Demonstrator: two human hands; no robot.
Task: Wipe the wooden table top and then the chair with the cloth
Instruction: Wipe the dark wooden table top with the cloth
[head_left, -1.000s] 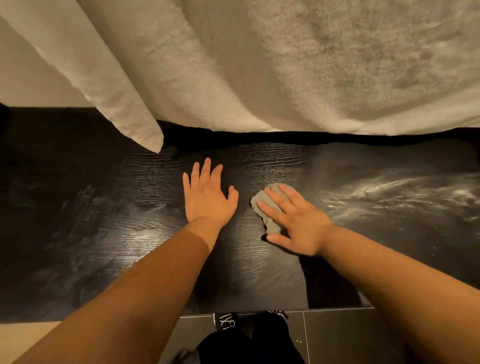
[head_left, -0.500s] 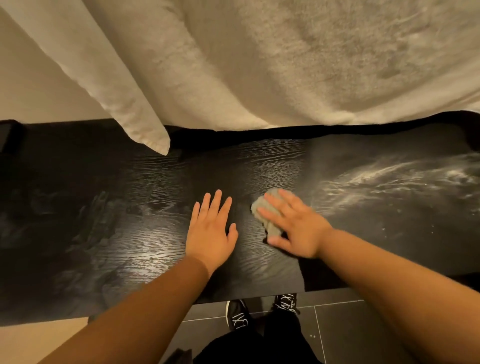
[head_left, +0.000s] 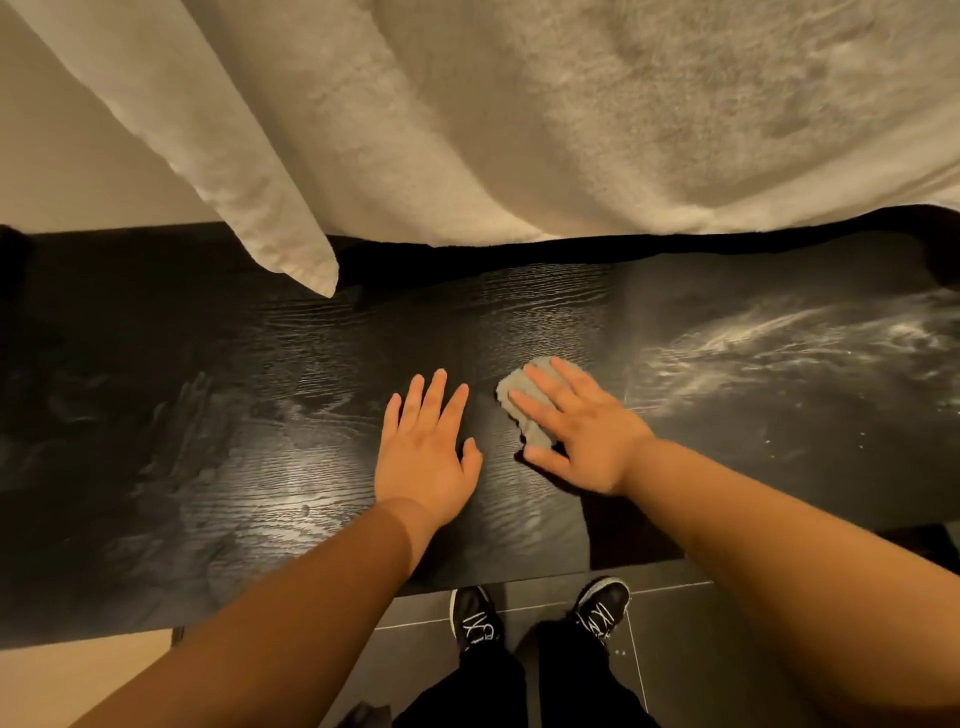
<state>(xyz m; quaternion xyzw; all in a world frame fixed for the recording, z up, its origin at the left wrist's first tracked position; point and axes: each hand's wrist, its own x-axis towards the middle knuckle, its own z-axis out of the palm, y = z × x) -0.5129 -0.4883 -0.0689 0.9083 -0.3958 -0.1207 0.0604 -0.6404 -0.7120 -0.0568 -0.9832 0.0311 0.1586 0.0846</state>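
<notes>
A dark wooden table top (head_left: 218, 415) with visible grain spans the view. My right hand (head_left: 582, 436) lies flat on a small grey cloth (head_left: 519, 405), pressing it onto the table near the middle. Most of the cloth is hidden under the fingers. My left hand (head_left: 423, 457) rests flat on the wood just left of the cloth, fingers spread, holding nothing. A pale dusty smear (head_left: 789, 343) covers the table's right part. No chair is in view.
A large white towel or blanket (head_left: 519, 130) hangs over the table's far edge, one corner (head_left: 311, 275) drooping onto the wood. Below the near edge are dark floor tiles (head_left: 675, 649) and my black shoes (head_left: 475, 618).
My left hand slid back toward the near edge during the first half second. The right hand with the cloth stayed at about the same spot. The view shifted slightly.
</notes>
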